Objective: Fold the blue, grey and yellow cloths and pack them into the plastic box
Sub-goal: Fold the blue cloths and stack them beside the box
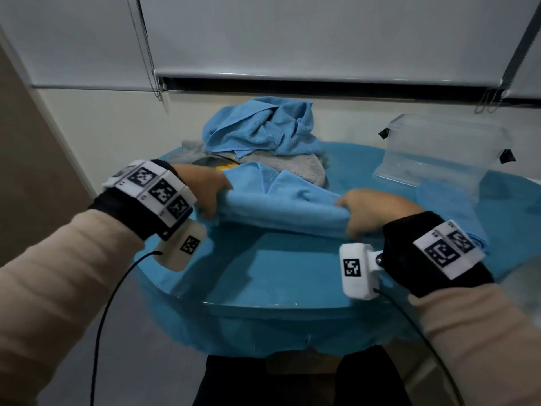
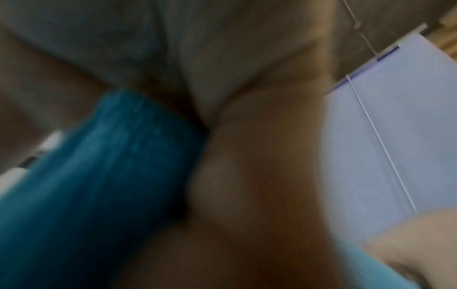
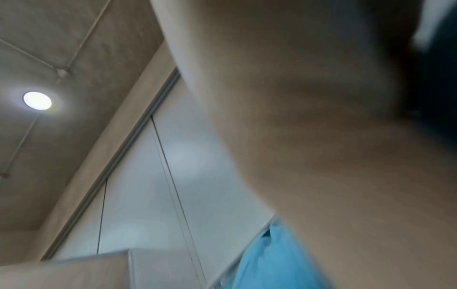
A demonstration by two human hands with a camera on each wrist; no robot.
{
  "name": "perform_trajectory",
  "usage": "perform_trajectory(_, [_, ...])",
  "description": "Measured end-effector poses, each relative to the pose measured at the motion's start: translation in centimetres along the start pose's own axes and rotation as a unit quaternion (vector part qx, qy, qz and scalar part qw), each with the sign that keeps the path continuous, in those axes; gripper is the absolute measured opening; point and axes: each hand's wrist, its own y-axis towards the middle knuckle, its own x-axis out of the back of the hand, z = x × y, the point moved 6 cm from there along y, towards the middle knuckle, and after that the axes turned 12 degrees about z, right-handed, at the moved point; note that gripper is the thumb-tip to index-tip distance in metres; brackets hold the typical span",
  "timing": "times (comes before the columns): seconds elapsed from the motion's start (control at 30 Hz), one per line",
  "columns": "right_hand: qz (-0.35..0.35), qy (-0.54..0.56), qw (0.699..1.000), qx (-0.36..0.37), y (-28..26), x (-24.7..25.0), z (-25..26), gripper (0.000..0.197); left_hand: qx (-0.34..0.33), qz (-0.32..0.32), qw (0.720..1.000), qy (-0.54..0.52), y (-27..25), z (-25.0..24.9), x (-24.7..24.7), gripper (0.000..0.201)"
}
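On table [image 1: 263, 276] | two hands — left [image 1: 205, 190], right [image 1: 371, 212] — gripping one blue cloth [image 1: 287, 206] | one box [image 1: 439, 153]

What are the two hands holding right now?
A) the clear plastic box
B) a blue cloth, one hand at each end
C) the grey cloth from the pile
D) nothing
B: the left hand and right hand each grip an end of the blue cloth.
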Motion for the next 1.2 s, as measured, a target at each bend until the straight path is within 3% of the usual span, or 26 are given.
perform_trajectory(0.07, [0.121, 0.018, 0.992, 0.042, -0.8, -0.9, 0.0, 0.039, -0.028, 0.142, 0.986, -0.079, -0.5, 0.1, -1.6, 0.038])
perform_trajectory(0.1, [0.138, 0.04, 0.988, 0.057, -1.3, -0.6, 0.1, 0.048, -0.023, 0.167, 0.98, -0.104, -0.8, 0.2, -1.7, 0.054])
perform_trajectory(0.17, [0.096, 0.054, 0.992, 0.069, -1.4, 1.0, 0.1, 0.054, -0.01, 0.166, 0.975, -0.149, -0.7, 0.6, -1.6, 0.086])
perform_trajectory(0.2, [0.059, 0.063, 0.994, 0.066, -1.0, 1.9, 0.0, 0.051, 0.009, 0.152, 0.972, -0.178, -0.3, 1.1, -1.4, 0.092])
perform_trajectory(0.27, [-0.001, 0.087, 0.994, 0.062, 0.5, 3.6, -0.1, 0.042, 0.068, 0.124, 0.969, -0.202, 0.8, 2.1, -0.9, 0.074])
perform_trajectory(0.37, [-0.045, 0.105, 0.99, 0.081, 3.7, 5.4, 0.9, 0.024, 0.137, 0.073, 0.978, -0.137, 3.3, 4.8, 0.1, 0.043])
perform_trajectory(0.47, [-0.051, 0.152, 0.979, 0.128, 7.0, 6.2, 2.9, 0.008, 0.136, 0.055, 0.986, -0.083, 5.6, 6.6, 0.9, 0.04])
perform_trajectory(0.6, [0.015, 0.108, 0.986, 0.126, 10.9, 4.4, 4.9, 0.022, 0.126, 0.068, 0.99, -0.019, 8.4, 6.8, 0.8, 0.047])
perform_trajectory(0.7, [0.064, 0.091, 0.988, 0.109, 12.4, 3.5, 4.3, 0.028, 0.101, 0.092, 0.989, -0.064, 10.9, 7.9, 0.2, 0.046])
perform_trajectory(0.8, [-0.004, 0.126, 0.99, 0.067, 13.0, 5.5, 0.5, 0.027, 0.072, 0.104, 0.985, -0.119, 12.4, 8.2, 0.8, 0.044])
perform_trajectory(0.9, [-0.112, 0.195, 0.974, -0.035, 12.9, 7.3, -5.6, 0.025, 0.075, 0.096, 0.98, -0.155, 13.1, 7.4, 1.7, 0.036])
perform_trajectory(1.03, [-0.202, 0.243, 0.942, -0.114, 13.3, 7.4, -10.4, 0.023, 0.101, 0.006, 0.986, -0.134, 14.7, 7.3, 4.6, 0.009])
perform_trajectory(1.1, [-0.229, 0.228, 0.938, -0.13, 13.6, 7.4, -11.2, 0.025, 0.116, -0.04, 0.988, -0.09, 14.5, 6.6, 6.4, 0.009])
perform_trajectory(1.2, [-0.191, 0.151, 0.96, -0.136, 14.3, 7.2, -10.3, 0.018, 0.105, -0.072, 0.992, -0.02, 14.9, 5.3, 7.1, 0.049])
